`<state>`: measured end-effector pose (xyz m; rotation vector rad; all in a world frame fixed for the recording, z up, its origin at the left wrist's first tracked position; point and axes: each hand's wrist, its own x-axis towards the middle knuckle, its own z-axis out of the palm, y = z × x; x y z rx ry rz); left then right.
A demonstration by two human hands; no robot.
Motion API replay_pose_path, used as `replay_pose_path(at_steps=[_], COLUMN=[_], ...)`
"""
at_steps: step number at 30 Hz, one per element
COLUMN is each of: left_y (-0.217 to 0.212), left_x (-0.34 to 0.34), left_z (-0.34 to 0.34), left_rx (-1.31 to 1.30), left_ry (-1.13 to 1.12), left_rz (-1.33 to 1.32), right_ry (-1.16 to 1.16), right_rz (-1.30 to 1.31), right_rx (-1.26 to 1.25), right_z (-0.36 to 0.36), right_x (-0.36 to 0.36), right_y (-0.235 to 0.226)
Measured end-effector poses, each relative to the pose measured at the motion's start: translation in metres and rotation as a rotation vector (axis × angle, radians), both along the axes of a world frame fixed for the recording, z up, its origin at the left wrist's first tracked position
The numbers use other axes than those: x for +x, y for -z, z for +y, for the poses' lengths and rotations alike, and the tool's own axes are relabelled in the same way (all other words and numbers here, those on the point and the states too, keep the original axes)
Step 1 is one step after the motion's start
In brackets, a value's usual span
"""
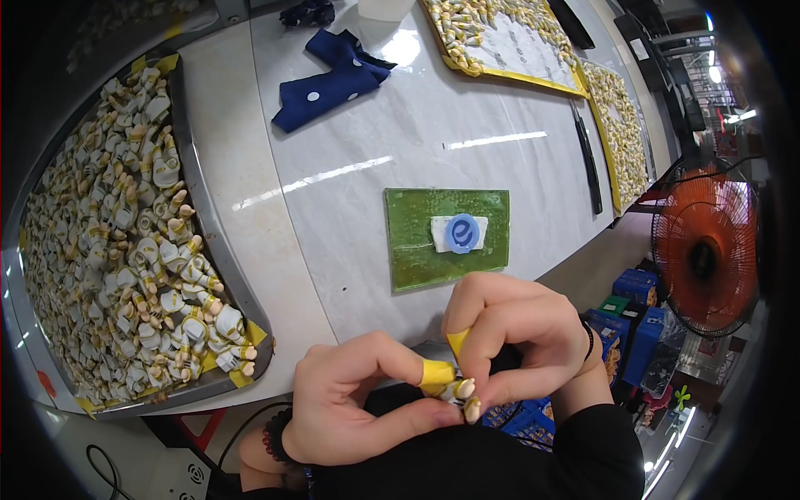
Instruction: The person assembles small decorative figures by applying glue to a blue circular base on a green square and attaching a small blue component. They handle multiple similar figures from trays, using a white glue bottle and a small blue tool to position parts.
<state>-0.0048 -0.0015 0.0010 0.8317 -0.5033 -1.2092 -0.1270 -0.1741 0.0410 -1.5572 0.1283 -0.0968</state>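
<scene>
My left hand (367, 400) pinches a small white, yellow and peach figurine part (460, 392) between thumb and forefinger, low in front of my body. My right hand (525, 337) closes on the same part from the other side, its fingertips touching it. Yellow tape wraps the forefinger of each hand. Just beyond the hands lies a green rectangular plate (412, 262). On it rests a white pad (439, 235) bearing a small blue round cup (462, 233).
At left stands a metal tray (200, 187) heaped with similar figurine parts (117, 250). Yellow-edged trays (517, 82) of parts sit far right, beside a black stick-like tool (587, 158). A dark blue cloth (325, 87) lies at the back. An orange fan (704, 254) stands right, near blue crates (637, 287).
</scene>
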Motion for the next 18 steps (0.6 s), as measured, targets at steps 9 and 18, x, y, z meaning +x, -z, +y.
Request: replay_pose_path(at_steps=[9,18], left_y=[0.003,-0.023], left_x=[-0.001,0.034], left_z=[-0.001,0.028], left_rx=[0.000,0.055], left_ry=[0.035,0.011], left_rz=[-0.052,-0.526], right_ry=[-0.001,0.087], right_rz=[-0.015,-0.097], right_rx=[-0.009,-0.088], right_z=[0.000,-0.010], right_x=[-0.003,-0.013], right_y=[-0.001,0.000])
